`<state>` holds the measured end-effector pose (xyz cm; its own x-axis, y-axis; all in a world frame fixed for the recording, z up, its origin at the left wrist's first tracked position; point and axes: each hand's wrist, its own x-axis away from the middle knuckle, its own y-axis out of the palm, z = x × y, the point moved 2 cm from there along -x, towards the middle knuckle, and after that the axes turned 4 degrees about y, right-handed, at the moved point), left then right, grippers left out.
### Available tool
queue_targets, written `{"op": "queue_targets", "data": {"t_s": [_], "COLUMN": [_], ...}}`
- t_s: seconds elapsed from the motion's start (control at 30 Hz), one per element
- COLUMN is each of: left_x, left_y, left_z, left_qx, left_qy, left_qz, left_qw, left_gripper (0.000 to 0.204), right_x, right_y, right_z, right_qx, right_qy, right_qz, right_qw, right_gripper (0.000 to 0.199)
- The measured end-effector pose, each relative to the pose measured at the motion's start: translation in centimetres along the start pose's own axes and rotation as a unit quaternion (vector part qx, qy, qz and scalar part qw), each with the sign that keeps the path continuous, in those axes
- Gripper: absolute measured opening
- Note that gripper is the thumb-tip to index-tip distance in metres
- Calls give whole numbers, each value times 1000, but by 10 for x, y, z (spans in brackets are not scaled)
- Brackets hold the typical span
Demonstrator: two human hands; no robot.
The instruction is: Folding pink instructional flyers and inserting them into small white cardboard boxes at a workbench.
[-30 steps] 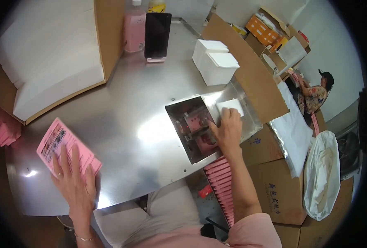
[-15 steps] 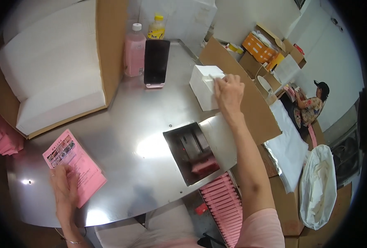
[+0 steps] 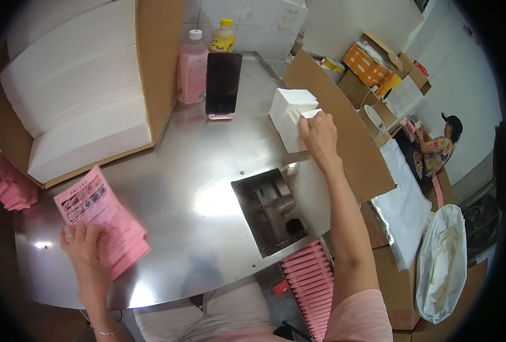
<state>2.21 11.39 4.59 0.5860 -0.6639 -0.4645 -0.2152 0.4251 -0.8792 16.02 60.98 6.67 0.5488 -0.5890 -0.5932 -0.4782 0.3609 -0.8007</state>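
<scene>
A curved steel table (image 3: 207,171) fills the middle, its polished top throwing back a bright glare of overhead light. Pale tiled wall (image 3: 253,17) rises behind it. A large open cardboard box (image 3: 162,62) stands at the table's far left side, and a cardboard sheet (image 3: 344,131) leans along the right edge. Further right, more cardboard boxes (image 3: 378,62) crowd the floor near a white wall (image 3: 463,85), where another person (image 3: 438,151) sits. A white sack (image 3: 443,262) stands at the lower right.
</scene>
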Motion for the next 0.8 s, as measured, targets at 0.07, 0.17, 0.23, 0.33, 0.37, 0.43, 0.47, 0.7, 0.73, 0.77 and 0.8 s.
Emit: {"op": "queue_targets", "data": {"t_s": [0.07, 0.17, 0.23, 0.33, 0.37, 0.43, 0.47, 0.7, 0.73, 0.77, 0.8], "left_x": [-8, 6, 10, 3, 3, 4, 6, 7, 4, -3, -8], "left_y": [-2, 53, 67, 67, 67, 71, 72, 64, 67, 68, 69], "left_z": [42, 108, 141, 166, 169, 171, 170, 148, 158, 167, 173], "left_qx": [108, 201, 246, 276, 291, 289, 282, 197, 199, 179, 159], "left_qy": [2, 143, 175, 170, 166, 191, 209, 59, 62, 69, 72], "left_qz": [-27, -53, -103, -108, -102, -83, -60, -75, -80, -70, -56], "left_qw": [994, 968, 948, 940, 937, 934, 934, 976, 975, 979, 983], "left_gripper": [17, 25, 29, 31, 32, 41, 49, 88, 88, 90, 92], "right_x": [5, 11, 17, 28, 29, 44, 64, 234, 206, 182, 168], "right_y": [3, 4, 0, -4, -8, -15, -24, -56, -52, -48, -46], "right_z": [10, 9, 10, 7, 6, 1, -22, -123, -130, -137, -143], "right_qx": [-8, -33, -37, -73, -76, -123, -173, -244, -220, -197, -173], "right_qy": [-5, -12, -7, -3, -19, -69, -106, -361, -299, -307, -320], "right_qz": [3, 12, 17, 58, 79, 91, 80, -8, -71, -99, -125], "right_qw": [1000, 999, 999, 996, 994, 986, 976, 900, 926, 926, 923], "right_gripper": [34, 31, 28, 27, 30, 39, 43, 48, 43, 38, 33]}}
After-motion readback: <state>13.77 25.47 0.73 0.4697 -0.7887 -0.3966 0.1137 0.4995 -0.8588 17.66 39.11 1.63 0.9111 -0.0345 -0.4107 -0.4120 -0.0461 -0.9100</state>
